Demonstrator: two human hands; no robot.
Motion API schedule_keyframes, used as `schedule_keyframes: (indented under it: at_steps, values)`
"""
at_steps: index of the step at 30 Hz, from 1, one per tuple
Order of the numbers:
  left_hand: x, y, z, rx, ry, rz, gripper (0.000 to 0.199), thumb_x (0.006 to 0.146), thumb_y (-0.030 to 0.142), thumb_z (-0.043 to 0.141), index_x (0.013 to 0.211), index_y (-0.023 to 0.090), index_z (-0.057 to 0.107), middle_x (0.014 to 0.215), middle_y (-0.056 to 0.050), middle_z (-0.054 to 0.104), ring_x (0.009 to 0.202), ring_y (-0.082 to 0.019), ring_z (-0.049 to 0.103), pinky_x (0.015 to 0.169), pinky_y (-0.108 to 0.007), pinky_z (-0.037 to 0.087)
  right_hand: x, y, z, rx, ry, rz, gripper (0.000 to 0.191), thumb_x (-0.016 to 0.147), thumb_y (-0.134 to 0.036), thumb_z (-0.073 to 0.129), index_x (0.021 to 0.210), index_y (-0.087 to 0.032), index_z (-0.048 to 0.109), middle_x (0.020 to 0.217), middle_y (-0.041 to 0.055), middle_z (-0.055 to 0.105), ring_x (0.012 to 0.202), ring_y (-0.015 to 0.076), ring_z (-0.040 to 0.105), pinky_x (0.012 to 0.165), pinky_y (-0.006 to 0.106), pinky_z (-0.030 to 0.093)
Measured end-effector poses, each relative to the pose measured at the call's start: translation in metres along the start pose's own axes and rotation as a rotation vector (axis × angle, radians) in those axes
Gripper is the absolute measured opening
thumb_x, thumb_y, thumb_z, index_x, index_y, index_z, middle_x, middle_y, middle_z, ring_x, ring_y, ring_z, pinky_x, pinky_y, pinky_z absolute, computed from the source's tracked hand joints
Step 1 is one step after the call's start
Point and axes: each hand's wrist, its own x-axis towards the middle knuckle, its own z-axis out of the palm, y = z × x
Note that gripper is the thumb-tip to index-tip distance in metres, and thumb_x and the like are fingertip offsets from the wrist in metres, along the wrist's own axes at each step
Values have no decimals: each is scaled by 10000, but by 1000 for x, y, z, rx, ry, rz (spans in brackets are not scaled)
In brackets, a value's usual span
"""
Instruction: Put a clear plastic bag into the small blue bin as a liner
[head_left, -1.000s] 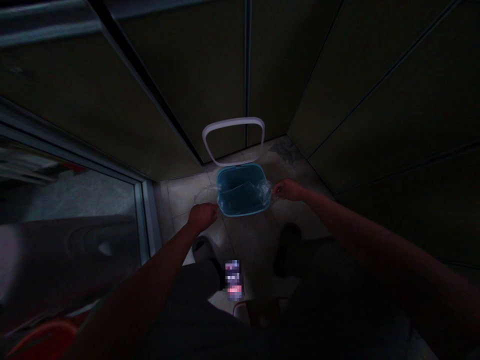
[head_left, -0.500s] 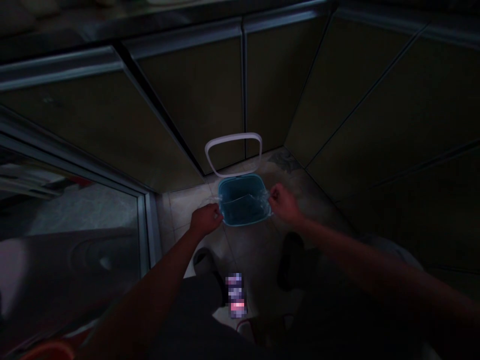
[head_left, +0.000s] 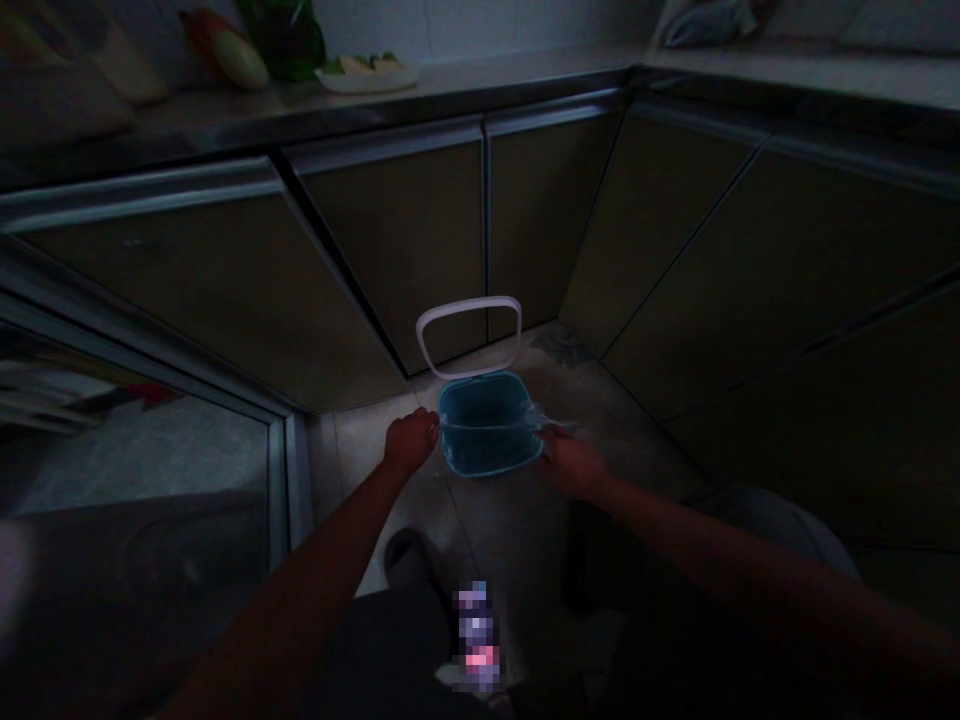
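Observation:
A blue bin [head_left: 491, 462] stands on the tiled floor with its white rim frame [head_left: 469, 304] raised at the back. Clear plastic bag [head_left: 534, 414] film stretches across the bin's mouth and bunches at its right edge. At the left edge, my left hand [head_left: 411, 440] is closed on the bag. On the opposite side, my right hand [head_left: 574, 462] has its fingers pressed together at the bag and the bin's right rim. The fingertips of both hands are small and dim.
Cabinet doors [head_left: 397, 240] rise behind and to the right. A counter above holds a white plate [head_left: 367, 78] of food and a green container [head_left: 289, 40]. A glass-panelled frame [head_left: 296, 480] stands at the left. A slipper [head_left: 409, 555] is below the bin.
The view has tilted up, showing the countertop. My right hand has shifted from above the bin's right rim to lower beside it, and the bag film lies straighter across the opening.

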Motion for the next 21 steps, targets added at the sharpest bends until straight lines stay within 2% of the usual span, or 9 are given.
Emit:
schedule_keyframes:
  at_steps: [3, 6, 11, 14, 17, 21]
  values:
    - [10, -1, 1, -19, 5, -16, 303, 1057, 360, 467, 1157, 247, 730, 1182, -89, 708, 1033, -245, 694, 832, -348, 474, 17, 14, -15, -9, 117, 31, 543, 993, -322, 542, 1526, -221, 565, 1580, 162, 554, 1103, 336, 754, 907, 411, 577]
    - [19, -2, 2, -106, 36, -66, 287, 1047, 350, 472, 1148, 256, 723, 1198, -78, 702, 1014, -242, 686, 801, -339, 468, 46, 23, -24, 18, 181, 67, 539, 982, -332, 592, 1510, -224, 573, 1482, 158, 641, 1139, 324, 738, 911, 387, 563]
    - [33, -10, 13, -274, 95, -135, 228, 1020, 325, 500, 1077, 248, 707, 1132, -69, 697, 988, -231, 676, 757, -320, 449, 93, 27, -24, 158, 230, 131, 526, 964, -326, 659, 1450, -150, 565, 1263, 179, 750, 1127, 317, 736, 906, 365, 551]
    - [44, -16, 25, -393, 139, -162, 182, 988, 311, 546, 1006, 236, 711, 1067, -69, 698, 977, -226, 665, 784, -312, 459, 114, 27, -19, 219, 215, 45, 510, 939, -244, 683, 1438, -163, 606, 1302, 161, 744, 1169, 288, 720, 964, 341, 536]
    - [57, -23, 39, -533, 200, -187, 109, 913, 263, 616, 923, 227, 718, 999, -64, 690, 969, -228, 649, 841, -317, 473, 130, 30, -14, 250, 163, -64, 438, 885, -123, 695, 1320, -172, 722, 1304, 139, 755, 1203, 268, 706, 1018, 313, 519]
    - [73, -31, 55, -677, 247, -217, 92, 876, 249, 629, 845, 216, 708, 932, -52, 685, 918, -221, 636, 891, -333, 478, 146, 39, -9, 266, 100, -65, 291, 822, -59, 702, 1062, -178, 813, 1122, 103, 809, 1030, 243, 752, 897, 265, 545]
